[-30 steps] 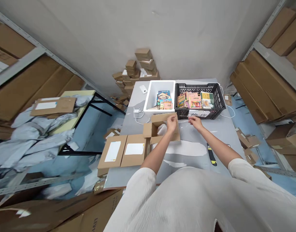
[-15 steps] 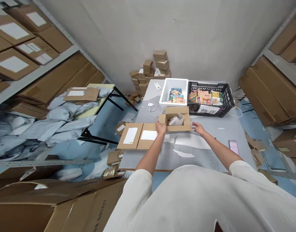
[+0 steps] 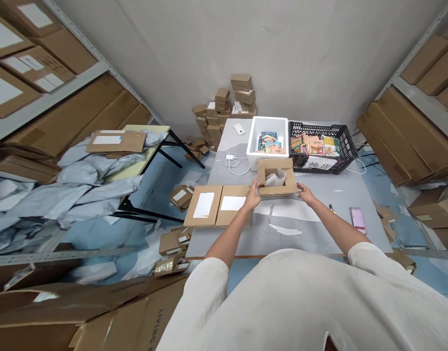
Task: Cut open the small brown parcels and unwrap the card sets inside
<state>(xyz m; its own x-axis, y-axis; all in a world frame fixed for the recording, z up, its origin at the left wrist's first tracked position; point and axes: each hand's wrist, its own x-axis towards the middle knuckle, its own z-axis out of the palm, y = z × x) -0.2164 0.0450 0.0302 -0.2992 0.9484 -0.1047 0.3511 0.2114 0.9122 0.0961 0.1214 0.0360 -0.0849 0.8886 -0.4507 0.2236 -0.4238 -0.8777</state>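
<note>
A small open cardboard box (image 3: 282, 190) with crumpled pale packing paper (image 3: 275, 178) inside is held at the table's middle. My left hand (image 3: 252, 196) grips its left side, and my right hand (image 3: 304, 192) has its fingers on the right side. Directly behind the box stand a white bin (image 3: 268, 124) and a black crate (image 3: 321, 163), both with colourful booklets. Two flat cardboard packages (image 3: 204, 207) with white labels lie left of my left hand. Pieces of white paper (image 3: 293, 210) lie in front of the box.
On the grey table (image 3: 260, 241) are a white phone (image 3: 239, 129), a charger with cable (image 3: 231, 158), a marker (image 3: 332, 208) and a pink pad (image 3: 357, 220). Stacked boxes (image 3: 243, 100) stand behind the table's left corner. A side table (image 3: 150, 146) holds grey parcels.
The view has shifted. My left hand has moved off the left flap to the box's side, and that flap no longer sticks out. My right hand has closed in on the right side.
</note>
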